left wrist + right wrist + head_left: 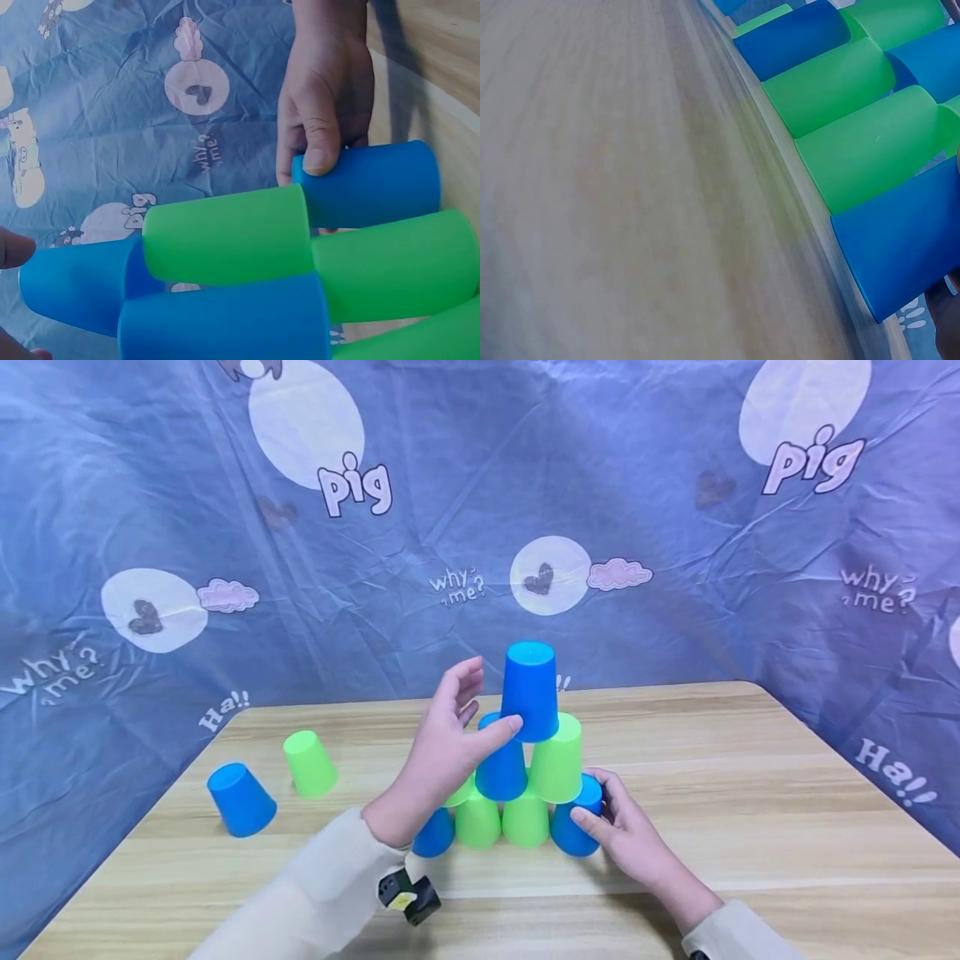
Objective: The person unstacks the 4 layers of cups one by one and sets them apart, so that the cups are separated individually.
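Observation:
Blue and green plastic cups stand upside down in a stepped stack on the table. At its top is a blue cup [530, 689], resting across a blue cup [501, 770] and a green cup [557, 760]. My left hand [442, 743] is beside the top cup, thumb in front of its lower side, fingers spread apart from it on the left. My right hand [630, 831] grips the blue cup [576, 827] at the right end of the bottom row, its thumb on the front, as the left wrist view also shows. Green cups [525, 821] fill the row's middle; my left arm partly hides the left side.
A loose blue cup [242, 802] and a loose green cup [310, 766] stand upside down at the left of the wooden table [750, 777]. Behind the table hangs a blue printed cloth [420, 527]. A small black device [408, 897] is on the left wrist.

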`<state>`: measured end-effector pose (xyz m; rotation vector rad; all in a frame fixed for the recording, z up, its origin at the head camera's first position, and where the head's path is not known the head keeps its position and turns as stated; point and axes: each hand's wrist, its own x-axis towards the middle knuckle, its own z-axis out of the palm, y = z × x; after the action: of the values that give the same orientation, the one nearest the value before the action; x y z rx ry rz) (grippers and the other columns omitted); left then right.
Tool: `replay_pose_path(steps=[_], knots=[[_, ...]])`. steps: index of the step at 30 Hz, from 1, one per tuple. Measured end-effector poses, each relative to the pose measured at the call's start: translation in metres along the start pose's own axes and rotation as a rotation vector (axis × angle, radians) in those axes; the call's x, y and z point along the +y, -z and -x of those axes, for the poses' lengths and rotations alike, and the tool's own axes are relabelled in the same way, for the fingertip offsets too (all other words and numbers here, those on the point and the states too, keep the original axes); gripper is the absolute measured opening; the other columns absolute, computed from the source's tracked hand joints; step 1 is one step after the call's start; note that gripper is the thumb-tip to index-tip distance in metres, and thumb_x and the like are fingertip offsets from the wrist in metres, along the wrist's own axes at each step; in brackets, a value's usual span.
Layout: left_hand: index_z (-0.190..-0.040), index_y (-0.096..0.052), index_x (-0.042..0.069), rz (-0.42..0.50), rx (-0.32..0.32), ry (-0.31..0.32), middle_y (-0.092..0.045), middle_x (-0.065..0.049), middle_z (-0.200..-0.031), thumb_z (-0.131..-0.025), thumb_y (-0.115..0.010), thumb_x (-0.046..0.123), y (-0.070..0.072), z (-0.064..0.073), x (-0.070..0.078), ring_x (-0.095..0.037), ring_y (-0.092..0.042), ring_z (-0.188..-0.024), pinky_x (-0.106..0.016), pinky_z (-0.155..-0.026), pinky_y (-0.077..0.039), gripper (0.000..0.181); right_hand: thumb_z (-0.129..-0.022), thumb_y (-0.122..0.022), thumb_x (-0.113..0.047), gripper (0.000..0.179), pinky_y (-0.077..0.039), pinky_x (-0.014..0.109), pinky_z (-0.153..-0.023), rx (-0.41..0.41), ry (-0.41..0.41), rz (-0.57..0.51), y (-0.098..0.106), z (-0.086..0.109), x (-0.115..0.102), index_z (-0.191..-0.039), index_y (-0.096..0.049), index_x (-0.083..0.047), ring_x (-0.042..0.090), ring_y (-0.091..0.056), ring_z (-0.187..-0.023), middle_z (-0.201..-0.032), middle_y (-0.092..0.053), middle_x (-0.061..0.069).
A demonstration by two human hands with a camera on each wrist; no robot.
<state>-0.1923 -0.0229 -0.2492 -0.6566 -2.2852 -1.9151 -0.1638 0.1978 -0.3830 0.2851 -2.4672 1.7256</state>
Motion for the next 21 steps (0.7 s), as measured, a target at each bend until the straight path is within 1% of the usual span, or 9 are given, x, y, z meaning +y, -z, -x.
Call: replay_pose_path(steps=[4, 10, 15, 21], knots=[[-0.141, -0.031, 0.015, -0.026, 0.008, 0.014, -0.038, -0.004, -0.142, -0.081, -0.071, 0.019, -0.002, -0.003, 0.001, -0.021, -0.036, -0.132, -0.040, -0.108, -0.033, 0.072, -0.094, -0.054, -0.019, 0.045, -0.032, 0.058, -0.102, -0.001, -0.004, -0.008, 0.000, 0.000, 0.000, -0.132, -0.033, -0.006, 0.038, -0.040, -0.126, -0.133, -0.043, 0.017], [-0.142, -0.030, 0.019, -0.056, -0.006, 0.071, -0.038, -0.001, -0.142, -0.080, -0.072, 0.026, -0.006, -0.007, 0.003, -0.018, -0.036, -0.131, -0.039, -0.108, -0.033, 0.075, -0.094, -0.054, -0.018, 0.044, -0.032, 0.058, -0.102, 0.002, 0.008, -0.009, -0.001, 0.000, 0.000, -0.131, -0.034, -0.006, 0.037, -0.041, -0.125, -0.132, -0.044, 0.017], [-0.143, -0.028, 0.020, -0.084, -0.010, 0.081, -0.037, -0.003, -0.142, -0.078, -0.073, 0.028, -0.010, -0.009, 0.005, -0.021, -0.036, -0.131, -0.043, -0.107, -0.033, 0.080, -0.093, -0.054, -0.017, 0.044, -0.032, 0.058, -0.102, 0.002, 0.024, -0.005, -0.001, -0.001, 0.001, -0.130, -0.034, -0.005, 0.037, -0.042, -0.124, -0.131, -0.045, 0.017], [-0.143, -0.029, 0.021, -0.097, -0.005, 0.070, -0.039, -0.004, -0.141, -0.078, -0.074, 0.028, -0.014, -0.013, 0.004, -0.022, -0.038, -0.129, -0.046, -0.105, -0.035, 0.080, -0.093, -0.054, -0.015, 0.043, -0.032, 0.058, -0.102, 0.006, 0.040, -0.006, -0.001, 0.000, 0.002, -0.129, -0.035, -0.003, 0.037, -0.043, -0.123, -0.130, -0.046, 0.018]])
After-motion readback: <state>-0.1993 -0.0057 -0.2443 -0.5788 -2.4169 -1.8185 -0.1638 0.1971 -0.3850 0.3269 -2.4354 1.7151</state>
